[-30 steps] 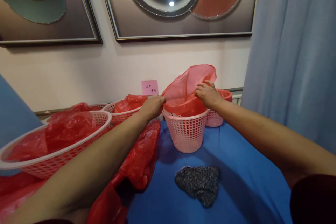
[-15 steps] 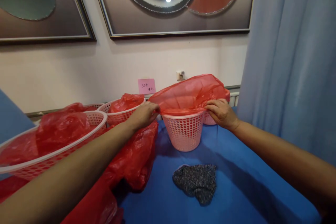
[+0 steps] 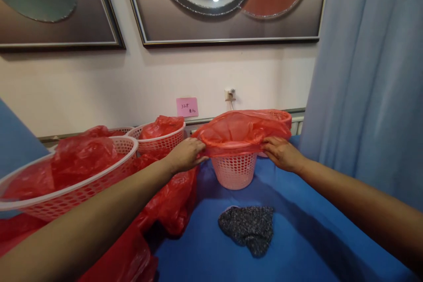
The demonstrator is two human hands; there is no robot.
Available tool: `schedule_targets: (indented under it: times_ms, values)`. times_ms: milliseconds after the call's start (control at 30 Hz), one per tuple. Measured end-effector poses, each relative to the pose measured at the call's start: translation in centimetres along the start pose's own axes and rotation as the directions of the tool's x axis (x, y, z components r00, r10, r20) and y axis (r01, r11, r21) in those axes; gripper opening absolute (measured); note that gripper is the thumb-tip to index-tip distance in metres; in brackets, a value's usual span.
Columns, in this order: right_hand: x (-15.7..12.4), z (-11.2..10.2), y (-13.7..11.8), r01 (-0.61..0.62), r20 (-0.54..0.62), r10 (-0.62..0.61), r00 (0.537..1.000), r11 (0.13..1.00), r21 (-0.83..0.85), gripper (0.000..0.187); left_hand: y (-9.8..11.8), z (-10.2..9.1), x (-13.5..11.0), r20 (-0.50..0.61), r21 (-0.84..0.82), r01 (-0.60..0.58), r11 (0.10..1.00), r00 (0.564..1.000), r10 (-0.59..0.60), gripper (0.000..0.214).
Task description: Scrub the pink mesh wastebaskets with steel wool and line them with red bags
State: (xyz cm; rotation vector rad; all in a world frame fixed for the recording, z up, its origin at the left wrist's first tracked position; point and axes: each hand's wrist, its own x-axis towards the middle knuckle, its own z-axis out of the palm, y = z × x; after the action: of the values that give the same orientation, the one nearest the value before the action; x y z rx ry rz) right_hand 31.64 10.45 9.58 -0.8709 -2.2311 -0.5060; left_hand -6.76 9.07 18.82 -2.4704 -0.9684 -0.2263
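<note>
A small pink perforated plastic basket (image 3: 235, 172) stands upright on the blue-covered table. Over its rim lies a thin red plastic bag (image 3: 231, 128), its edge folded down on the near side. My left hand (image 3: 189, 154) pinches the bag's edge at the left of the rim. At the right of the rim, my right hand (image 3: 281, 153) has its fingers closed on the same edge. In front of the basket lies a crumpled dark grey speckled cloth piece (image 3: 248, 229), touched by neither hand.
Larger baskets holding red bags stand at left, one nearest me (image 3: 79, 191) and another behind (image 3: 158, 143). A heap of red plastic bags (image 3: 175, 202) lies beside them. A pink note (image 3: 187, 107) and a socket (image 3: 230, 94) are on the wall. A blue curtain (image 3: 366, 75) hangs at right.
Both hands have moved down, drawing the bag's edge over the outside of the basket's rim. The bag's raised back part has sunk lower. The grey cloth piece has stayed put.
</note>
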Motion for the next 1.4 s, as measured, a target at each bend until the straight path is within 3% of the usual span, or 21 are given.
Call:
schedule_targets:
  times_ms: [100, 200, 300, 400, 567, 667, 767, 900, 967, 1067, 1133, 1267, 1333, 1400]
  values:
    - [0.7, -0.6, -0.7, -0.068, 0.046, 0.068, 0.997, 0.998, 0.002, 0.028, 0.1, -0.7, 0.9, -0.073, -0.023, 0.045, 0.999, 0.996, -0.046, 0.021]
    - [1.7, -1.2, -2.1, -0.118, -0.039, 0.118, 0.992, 0.993, 0.006, 0.031, -0.1, -0.8, 2.0, -0.043, -0.052, 0.030, 0.998, 0.999, -0.032, 0.030]
    - [3.2, -1.2, -4.2, -0.035, -0.133, 0.040, 0.990, 0.999, 0.037, 0.025, -0.4, -0.2, 3.0, 0.061, -0.086, 0.065, 0.994, 0.996, -0.060, 0.028]
    - [5.2, -0.8, -6.0, 0.048, -0.064, -0.047, 0.997, 0.999, 0.012, 0.033, 0.1, 0.2, 3.8, 0.096, -0.106, 0.106, 0.989, 0.991, -0.096, 0.014]
    - [7.1, -0.4, -5.2, -0.076, 0.122, 0.077, 0.989, 0.997, -0.017, 0.054, 3.1, -0.6, 4.2, 0.080, -0.186, 0.176, 0.967, 0.983, -0.164, 0.015]
    - [7.0, -0.8, -4.5, -0.151, 0.116, 0.148, 0.982, 0.988, 0.014, 0.053, 5.6, -0.9, 4.5, 0.061, -0.241, 0.240, 0.940, 0.971, -0.232, 0.012]
    - [6.8, -0.9, -5.8, -0.118, 0.079, 0.108, 0.991, 0.983, 0.143, 0.059, 7.9, -0.9, 5.1, 0.056, -0.301, 0.272, 0.914, 0.962, -0.268, 0.013]
    - [6.8, -0.3, -8.2, -0.148, 0.089, 0.123, 0.988, 0.921, 0.361, 0.035, 9.0, -1.4, 5.4, 0.076, -0.408, 0.210, 0.888, 0.978, -0.197, 0.027]
    - [6.7, 0.0, -8.6, -0.177, 0.070, 0.163, 0.984, 0.904, 0.389, 0.026, 8.2, -1.8, 5.1, 0.078, -0.485, 0.194, 0.853, 0.981, -0.179, 0.042]
    - [6.2, 0.4, -8.2, -0.107, 0.042, 0.098, 0.994, 0.926, 0.363, 0.021, 5.2, -1.8, 4.4, 0.086, -0.553, 0.317, 0.771, 0.941, -0.326, 0.058]
    - [5.8, 0.6, -7.6, -0.049, 0.023, 0.044, 0.999, 0.942, 0.333, 0.017, 2.7, -1.1, 3.8, 0.114, -0.545, 0.450, 0.708, 0.876, -0.469, 0.054]
    - [5.0, 1.1, -6.3, 0.000, -0.043, 0.015, 0.999, 0.946, 0.323, 0.006, -1.2, 0.5, 2.6, 0.164, -0.504, 0.602, 0.620, 0.771, -0.615, 0.038]
    - [4.7, 1.0, -5.7, 0.018, -0.058, 0.002, 0.998, 0.938, 0.346, 0.006, -2.0, 0.7, 2.0, 0.165, -0.502, 0.625, 0.598, 0.748, -0.643, 0.034]
    - [4.5, 0.8, -5.3, 0.019, -0.064, 0.005, 0.998, 0.930, 0.367, 0.007, -2.0, 0.3, 1.6, 0.129, -0.519, 0.604, 0.606, 0.755, -0.643, 0.034]
